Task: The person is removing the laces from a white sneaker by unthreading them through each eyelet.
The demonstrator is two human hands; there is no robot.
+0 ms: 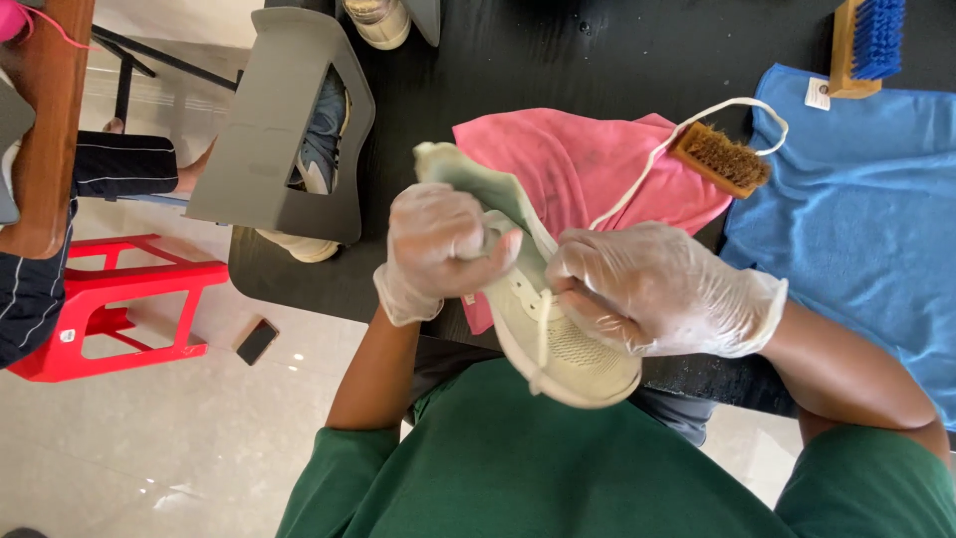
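Landmark: pale green sneaker [558,329], held above the near edge of the black worktop [518,60], over the person's lap.
Left hand [438,249]: in a thin clear glove, clenched around the heel end of the sneaker; the heel collar is partly covered by the fingers.
Right hand [657,289]: same glove, gripping the sneaker at its lacing area; fingertips tucked out of sight, so what they pinch cannot be told.
Sneaker surface: mesh toe with fine perforations, smooth pale sole rim; far side hidden by both hands.
White lace [687,139]: thin cord running from behind the right hand, up past the sneaker in a loop; its near end is hidden.
Pink cloth [578,159]: soft, creased, faintly smudged, lying beyond the sneaker; lower part hidden behind it.
Brown brush [722,157]: wooden block with short tan bristles, beyond and right of the sneaker, on the pink cloth's edge.
Blue towel [856,219]: napped fabric, right of the sneaker, cut off by the frame.
Blue brush [864,40]: wooden back, blue bristles, far right, top cut off.
Grey stand [269,130]: flat panel left of the sneaker, another shoe only partly visible through its opening.
Red stool [110,309]: plastic, far left on the floor.
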